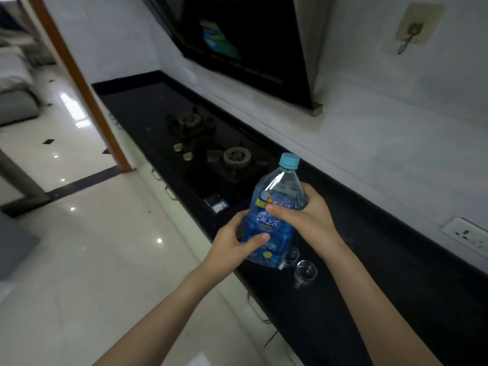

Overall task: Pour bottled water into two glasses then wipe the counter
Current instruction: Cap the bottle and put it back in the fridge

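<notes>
While the black counter [369,260] runs below, we hold the capped bottle [269,223] tilted above its edge, our right hand [303,215] curled round its upper label, our left hand [235,244] round its base. Two glasses [306,270] stand just beneath it.

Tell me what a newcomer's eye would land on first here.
First the blue bottle, cap still on, held in mid-frame over the counter's front edge: the left hand grips its lower part, the right hand its upper part. Just below it, two small glasses stand on the counter. Further back lies a two-burner stove, under a dark hood on the wall.
</notes>
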Motion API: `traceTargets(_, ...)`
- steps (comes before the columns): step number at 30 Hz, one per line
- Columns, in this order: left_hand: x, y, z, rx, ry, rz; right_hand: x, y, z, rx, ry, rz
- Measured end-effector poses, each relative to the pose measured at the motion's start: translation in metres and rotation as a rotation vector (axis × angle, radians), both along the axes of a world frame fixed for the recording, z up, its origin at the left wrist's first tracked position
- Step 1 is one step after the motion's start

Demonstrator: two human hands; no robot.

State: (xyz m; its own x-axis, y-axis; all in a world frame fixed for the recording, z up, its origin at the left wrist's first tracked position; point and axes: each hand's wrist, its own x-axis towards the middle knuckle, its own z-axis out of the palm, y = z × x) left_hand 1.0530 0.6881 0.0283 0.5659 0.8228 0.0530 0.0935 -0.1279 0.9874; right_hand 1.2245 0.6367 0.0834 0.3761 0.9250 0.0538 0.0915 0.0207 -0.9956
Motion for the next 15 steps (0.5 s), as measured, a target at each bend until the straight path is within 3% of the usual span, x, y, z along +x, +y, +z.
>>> traceTargets(15, -0.257, -0.021, 0.013, 0.053, -0.046, 0.537, -0.256, 0.074, 0.019, 0.061, -0.100, 0.557)
